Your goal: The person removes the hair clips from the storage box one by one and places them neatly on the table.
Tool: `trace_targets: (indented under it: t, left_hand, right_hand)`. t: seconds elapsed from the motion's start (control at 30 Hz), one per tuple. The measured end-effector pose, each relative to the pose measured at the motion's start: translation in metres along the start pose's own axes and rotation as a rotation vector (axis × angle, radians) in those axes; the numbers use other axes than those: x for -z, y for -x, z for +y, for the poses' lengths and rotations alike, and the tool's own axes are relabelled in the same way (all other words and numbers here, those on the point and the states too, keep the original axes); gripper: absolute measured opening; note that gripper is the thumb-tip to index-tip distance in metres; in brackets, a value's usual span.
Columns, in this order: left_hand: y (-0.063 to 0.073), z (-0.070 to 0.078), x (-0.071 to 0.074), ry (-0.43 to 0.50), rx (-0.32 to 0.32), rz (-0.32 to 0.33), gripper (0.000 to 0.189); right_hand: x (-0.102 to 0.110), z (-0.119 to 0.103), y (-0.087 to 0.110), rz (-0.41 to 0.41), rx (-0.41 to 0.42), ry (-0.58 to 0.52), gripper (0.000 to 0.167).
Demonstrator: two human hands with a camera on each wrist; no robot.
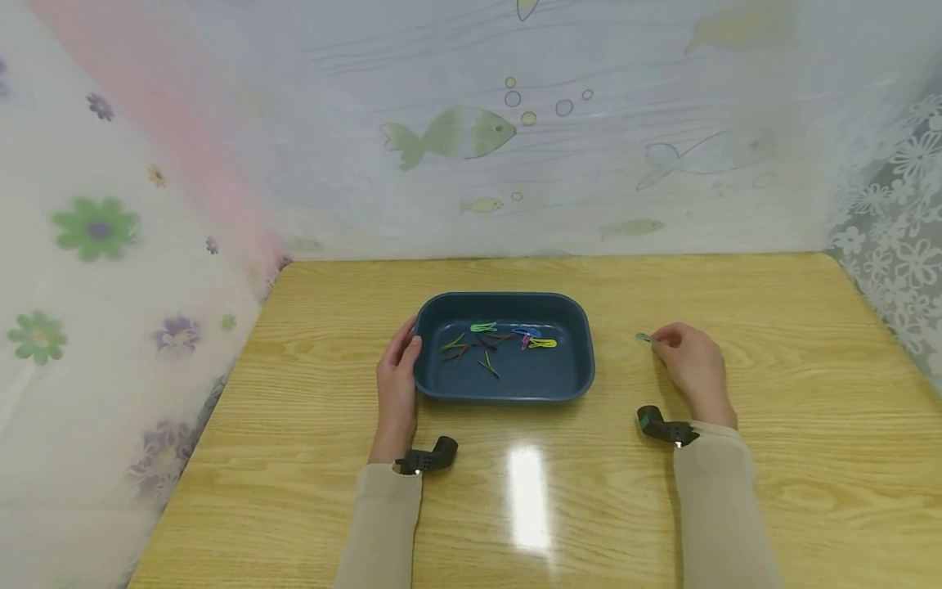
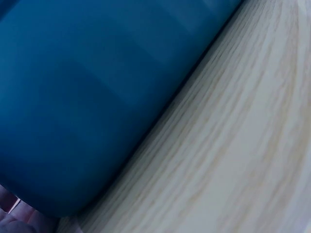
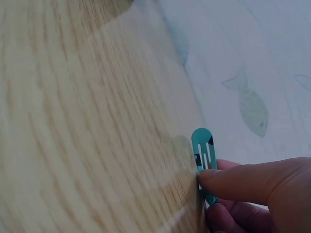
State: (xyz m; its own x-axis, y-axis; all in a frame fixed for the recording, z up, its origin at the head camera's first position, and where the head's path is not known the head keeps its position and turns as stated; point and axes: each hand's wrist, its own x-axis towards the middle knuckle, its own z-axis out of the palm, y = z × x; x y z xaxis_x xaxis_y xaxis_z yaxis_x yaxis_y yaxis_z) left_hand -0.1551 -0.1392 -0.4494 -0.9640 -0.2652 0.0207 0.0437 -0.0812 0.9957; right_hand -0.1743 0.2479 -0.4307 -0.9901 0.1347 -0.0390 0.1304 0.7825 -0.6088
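Note:
A dark blue plastic basin (image 1: 508,401) stands on the table with several coloured snap hair clips inside, among them a green clip (image 1: 483,327) and a yellow clip (image 1: 543,343). At its left end my left hand (image 1: 397,384) holds the side, thumb at the rim and fingers along the outer wall. The left wrist view shows mostly the basin's wall (image 2: 97,97), with some fingers at the lower left corner. To the right of the basin, my right hand (image 1: 692,364) pinches a teal snap hair clip (image 3: 202,145) with dark patches between thumb and fingers.
The wooden table (image 1: 294,507) reaches back to a pale curtain (image 1: 589,204) printed with fish. A flowered curtain (image 1: 96,368) hangs on the left, and a white-flowered one (image 1: 905,237) on the right. A bright light reflection lies in front of the basin.

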Motion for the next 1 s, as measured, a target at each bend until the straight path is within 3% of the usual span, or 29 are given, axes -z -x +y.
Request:
trace_targets:
  t: [0.47,0.8,1.0]
  left_hand:
    - [0.0005,0.0,-0.0002,-0.011,0.003,0.006,0.036]
    - [-0.0004,0.0003,-0.0008,-0.011,0.014,-0.001,0.036]
    - [0.0003,0.0007,-0.0005,-0.003,0.009,0.001,0.036]
  right_hand:
    - [0.0014,0.0022,-0.0002,0.026,0.024,-0.044,0.025]
    - [0.0058,-0.0019,0.001,0.033,-0.01,-0.108,0.038]
    - [0.0057,-0.007,0.0006,0.054,0.014,-0.161,0.042]
